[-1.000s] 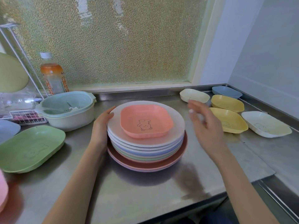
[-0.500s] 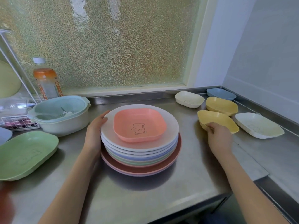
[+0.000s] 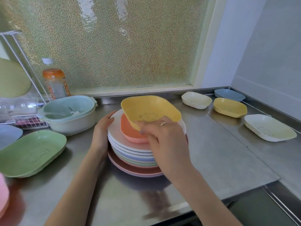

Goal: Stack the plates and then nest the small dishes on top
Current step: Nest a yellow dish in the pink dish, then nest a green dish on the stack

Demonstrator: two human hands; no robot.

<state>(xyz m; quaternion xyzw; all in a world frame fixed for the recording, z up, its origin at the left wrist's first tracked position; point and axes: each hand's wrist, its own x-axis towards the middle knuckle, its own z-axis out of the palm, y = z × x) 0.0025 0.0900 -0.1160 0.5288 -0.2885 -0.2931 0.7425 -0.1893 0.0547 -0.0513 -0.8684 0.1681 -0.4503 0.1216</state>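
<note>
A stack of round plates in white, blue, green and pink stands mid-counter, with a small salmon dish lying on its top plate. My right hand grips a small yellow dish by its near rim and holds it tilted in the air, just over the salmon dish. My left hand rests flat against the stack's left side. More small dishes lie on the right: a cream dish, a blue dish, a yellow dish and a larger cream-yellow dish.
A green oval dish lies at the left, beside a pale bowl with a strainer, a bottle and a wire rack. A pink object pokes in at the left edge. The counter's front edge runs close to me.
My right hand closed on a yellow dish at the right, lifted it and carried it left until it hangs above the salmon dish. My left hand stayed against the stack.
</note>
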